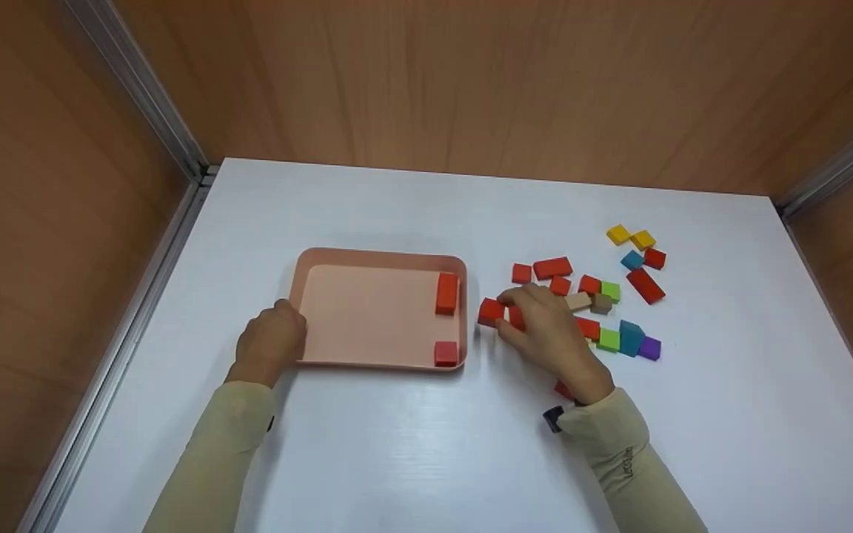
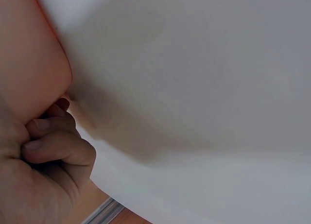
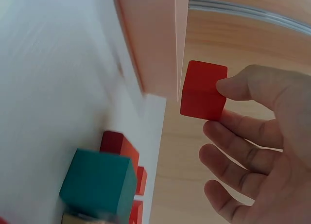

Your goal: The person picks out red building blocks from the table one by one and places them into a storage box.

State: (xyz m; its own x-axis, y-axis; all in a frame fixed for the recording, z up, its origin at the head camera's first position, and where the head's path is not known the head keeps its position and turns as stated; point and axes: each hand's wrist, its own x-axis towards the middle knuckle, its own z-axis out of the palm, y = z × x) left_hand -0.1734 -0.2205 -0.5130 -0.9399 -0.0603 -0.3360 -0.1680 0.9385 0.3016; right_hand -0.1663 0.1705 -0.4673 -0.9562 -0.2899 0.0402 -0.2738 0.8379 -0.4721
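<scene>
My left hand [image 1: 271, 337] grips the tray [image 1: 367, 318]; my right hand [image 1: 545, 326] pinches a red block [image 1: 491, 312] just beside it, toward the surface's [image 1: 397, 451] right edge. Likely light and stiff: pinch opposite faces.

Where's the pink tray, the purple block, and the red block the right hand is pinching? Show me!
Pink tray [image 1: 371, 318]: head view, on the bare middle of its floor.
Purple block [image 1: 649, 349]: head view, on the middle of its visible part.
Pinched red block [image 3: 202, 91]: right wrist view, mid-block.
</scene>
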